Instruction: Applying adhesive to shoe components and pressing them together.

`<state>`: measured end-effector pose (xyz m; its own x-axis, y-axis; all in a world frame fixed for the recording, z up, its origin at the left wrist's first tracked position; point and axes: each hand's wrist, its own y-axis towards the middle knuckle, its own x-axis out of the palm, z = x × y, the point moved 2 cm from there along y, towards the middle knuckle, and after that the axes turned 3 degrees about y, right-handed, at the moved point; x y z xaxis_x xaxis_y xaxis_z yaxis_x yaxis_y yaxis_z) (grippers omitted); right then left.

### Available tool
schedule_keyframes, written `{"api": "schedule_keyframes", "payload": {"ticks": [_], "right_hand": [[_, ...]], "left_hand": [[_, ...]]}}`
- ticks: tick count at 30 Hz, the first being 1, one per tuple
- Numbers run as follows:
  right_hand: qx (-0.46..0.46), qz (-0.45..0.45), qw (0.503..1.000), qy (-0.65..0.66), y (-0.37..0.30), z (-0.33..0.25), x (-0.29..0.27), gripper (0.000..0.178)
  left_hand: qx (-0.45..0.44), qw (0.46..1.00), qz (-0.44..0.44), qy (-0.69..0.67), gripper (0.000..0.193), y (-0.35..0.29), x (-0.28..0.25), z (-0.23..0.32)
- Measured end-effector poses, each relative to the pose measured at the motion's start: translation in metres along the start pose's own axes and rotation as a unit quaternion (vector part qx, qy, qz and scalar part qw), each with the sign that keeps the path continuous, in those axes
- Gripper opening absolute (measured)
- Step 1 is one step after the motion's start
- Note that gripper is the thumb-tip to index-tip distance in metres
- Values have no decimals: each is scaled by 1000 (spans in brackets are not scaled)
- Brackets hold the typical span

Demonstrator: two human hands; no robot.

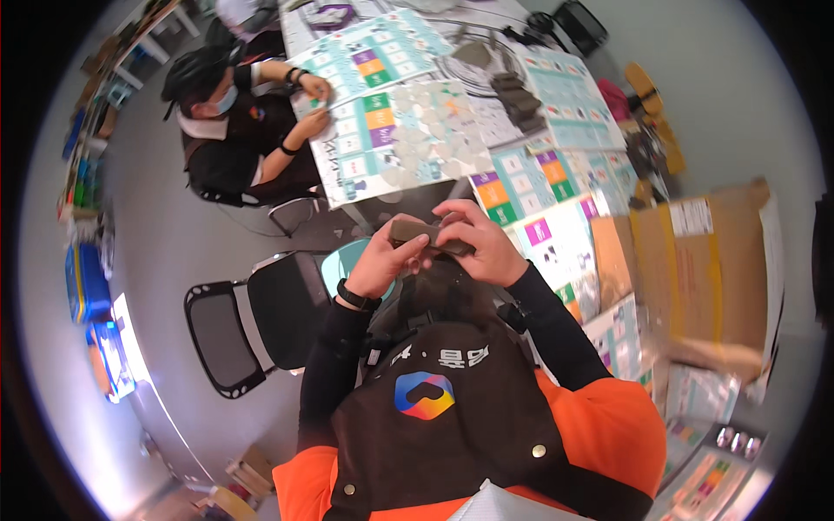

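My left hand (380, 259) and my right hand (483, 245) are raised in front of my apron, close together. Between them they grip a flat grey-brown strip (412, 232), whose exact kind I cannot make out. The left thumb lies along its face, and the right fingers curl over its other end. Similar grey-brown pieces (518, 102) lie in a heap on the table beyond my right hand.
Printed sheets with coloured blocks (528, 187) cover the tables, some under clear round pieces (430, 130). A co-worker (252, 130) sits at the far left. A black chair (291, 308) stands left of me; a cardboard box (686, 278) is at right.
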<state>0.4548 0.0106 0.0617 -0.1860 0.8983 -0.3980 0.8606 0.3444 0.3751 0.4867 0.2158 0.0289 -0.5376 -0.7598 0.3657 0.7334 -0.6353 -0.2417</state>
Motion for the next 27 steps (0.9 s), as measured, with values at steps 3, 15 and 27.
{"api": "schedule_keyframes", "payload": {"ticks": [3,15,27], "right_hand": [[127,47,987,82,-42,-22,2,44],[341,280,888,-131,-290,9,8,27],[446,389,766,-251,-570,57,-28,28]], "left_hand": [[21,1000,-8,19,22,-6,32,-11],[122,909,-171,361,27,33,171,-170],[158,895,-186,374,31,21,384,-419]]}}
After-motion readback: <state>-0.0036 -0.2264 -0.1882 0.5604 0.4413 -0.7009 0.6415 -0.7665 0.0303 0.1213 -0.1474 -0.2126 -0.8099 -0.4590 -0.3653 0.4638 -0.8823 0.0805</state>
